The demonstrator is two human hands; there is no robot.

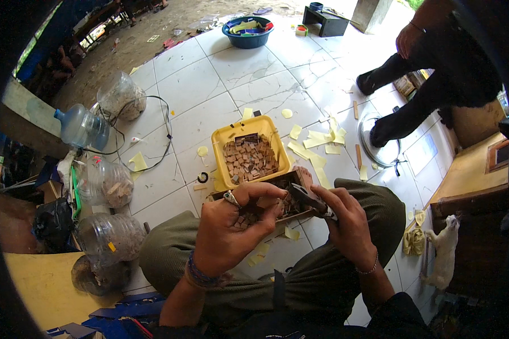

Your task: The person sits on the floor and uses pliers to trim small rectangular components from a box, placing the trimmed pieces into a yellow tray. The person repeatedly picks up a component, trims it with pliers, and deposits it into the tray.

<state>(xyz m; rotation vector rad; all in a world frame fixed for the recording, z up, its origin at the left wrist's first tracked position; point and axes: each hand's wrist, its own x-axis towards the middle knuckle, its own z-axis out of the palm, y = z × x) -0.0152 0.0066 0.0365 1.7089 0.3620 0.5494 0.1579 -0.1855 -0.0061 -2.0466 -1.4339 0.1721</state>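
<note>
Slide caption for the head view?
Seated person's left hand holds small brown pieces; right hand holds pliers beside yellow tray.

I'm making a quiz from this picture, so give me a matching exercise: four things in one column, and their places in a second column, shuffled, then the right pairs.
Things:
1. yellow tray
2. blue bowl
3. water jug
4. white cat

Places:
A. far end of the tiled floor
B. at the right, by the wooden cabinet
C. on the tiles just beyond the hands, full of small brown pieces
D. at the left, lying by the clear jars

Pairs: 1-C, 2-A, 3-D, 4-B
</note>
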